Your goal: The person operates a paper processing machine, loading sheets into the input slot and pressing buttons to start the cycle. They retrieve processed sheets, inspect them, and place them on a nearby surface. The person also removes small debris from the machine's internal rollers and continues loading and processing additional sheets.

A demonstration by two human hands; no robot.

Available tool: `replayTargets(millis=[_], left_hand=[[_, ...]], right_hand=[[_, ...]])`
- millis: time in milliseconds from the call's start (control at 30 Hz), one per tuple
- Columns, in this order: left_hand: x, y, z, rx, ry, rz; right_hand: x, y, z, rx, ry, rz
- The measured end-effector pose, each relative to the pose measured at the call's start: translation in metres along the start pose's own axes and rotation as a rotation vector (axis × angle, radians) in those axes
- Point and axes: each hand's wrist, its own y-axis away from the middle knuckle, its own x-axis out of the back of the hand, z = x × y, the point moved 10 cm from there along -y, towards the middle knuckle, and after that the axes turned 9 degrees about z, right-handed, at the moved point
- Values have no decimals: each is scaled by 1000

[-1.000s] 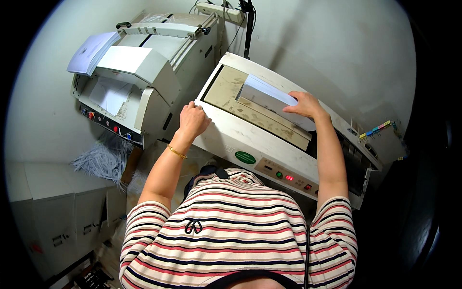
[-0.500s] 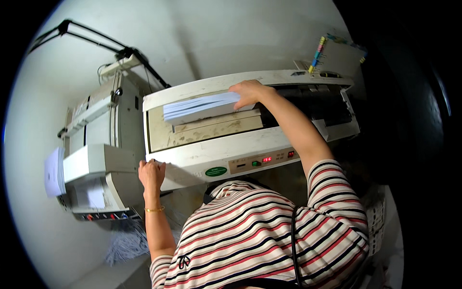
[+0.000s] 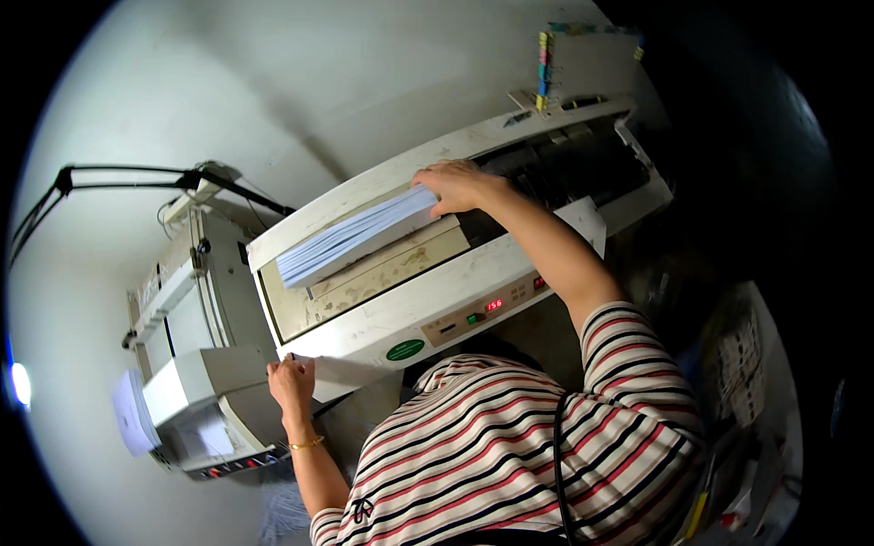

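Note:
A thick block of white paper sheets (image 3: 350,238) stands on edge in the open bed of a long white binding machine (image 3: 364,338). My right hand (image 3: 455,187) grips the right end of this block, thumb on the near side and fingers over the far side. At the machine's front left corner, my left hand (image 3: 291,389) is closed, its fingers curled over the edge. A stained beige plate (image 3: 391,273) lies along the near side of the paper. The lower edge of the paper block is hidden in the bed.
Further left stands a grey-white machine (image 3: 228,300) with papers at its front. A black jointed lamp arm (image 3: 137,187) reaches across behind it. Coloured clips (image 3: 544,68) stand at the back right. A lit red display (image 3: 494,305) and a green switch (image 3: 474,318) sit on the front panel.
The view has turned, so the machine now slants up to the right. Both hands keep their places on the paper block and the machine's corner.

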Motion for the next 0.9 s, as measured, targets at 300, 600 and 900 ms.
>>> replayTargets(millis=[300, 600, 900], left_hand=[[-16, 10, -4, -265, 166, -112], [-8, 13, 33, -632, 39, -514], [10, 146, 260, -1505, 333, -516]], right_hand=[[26, 255, 53, -668, -310, 831], [-293, 519, -129, -1456, -277, 874], [-432, 644, -317, -2225, -354, 1146]])
